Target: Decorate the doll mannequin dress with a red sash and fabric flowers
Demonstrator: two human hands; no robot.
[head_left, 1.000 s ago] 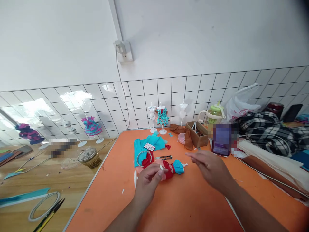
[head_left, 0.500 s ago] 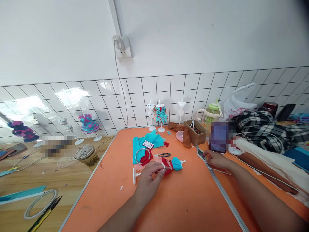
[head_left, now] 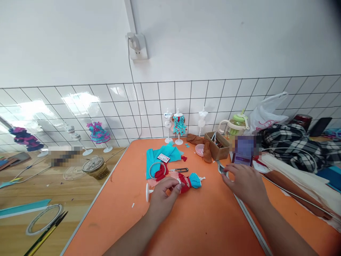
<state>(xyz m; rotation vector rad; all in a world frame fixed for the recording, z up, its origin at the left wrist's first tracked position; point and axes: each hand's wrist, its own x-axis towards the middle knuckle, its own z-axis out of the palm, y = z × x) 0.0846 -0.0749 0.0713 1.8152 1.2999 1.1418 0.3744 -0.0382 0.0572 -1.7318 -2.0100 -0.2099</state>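
A small dress form in a red and turquoise dress (head_left: 195, 180) lies on its side on the orange table. Its round white base (head_left: 147, 192) points left. My left hand (head_left: 163, 195) rests over the lower part of the dress, with thumb and forefinger pinching a small white piece (head_left: 179, 181). Over the table's right edge, my right hand (head_left: 246, 185) has its thumb and fingers apart. Its fingertips are beside a grey looped metal tool (head_left: 221, 167), whose kind I cannot make out. Black-handled snips (head_left: 181, 170) lie behind the dress form.
Turquoise fabric (head_left: 170, 153) and a ring (head_left: 151, 170) lie behind my left hand. Upright dress forms (head_left: 179, 124) stand along the wall. To the right are a cardboard box (head_left: 220, 151), a phone (head_left: 243, 151) and a lidded jug (head_left: 236, 124). Brushes (head_left: 48, 234) lie at left.
My right hand has shifted inward and higher, its fingers spreading beside the grey tool. My left hand keeps its pinch over the dress form. The view has moved slightly.
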